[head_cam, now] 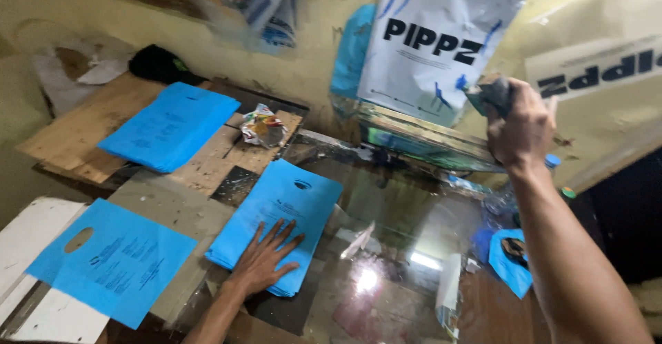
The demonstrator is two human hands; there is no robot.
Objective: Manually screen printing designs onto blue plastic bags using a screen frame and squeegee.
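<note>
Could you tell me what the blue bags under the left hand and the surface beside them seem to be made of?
The blue bags under the left hand look like thin matte plastic film: flat, stacked sheets with a die-cut handle hole. The surface beside them appears to be glass, glossy, showing a bright light reflection.

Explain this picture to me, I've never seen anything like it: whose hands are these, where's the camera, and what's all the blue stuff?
One camera, worn on a person's head, looks down at their own bare hands. The left hand lies flat on a stack of blue plastic bags at the edge of a glass-topped table. Two more blue stacks, the far stack and the near stack, rest on wooden boards. The right hand is raised, gripping a dark tool against a tilted frame under a white printed bag.
</note>
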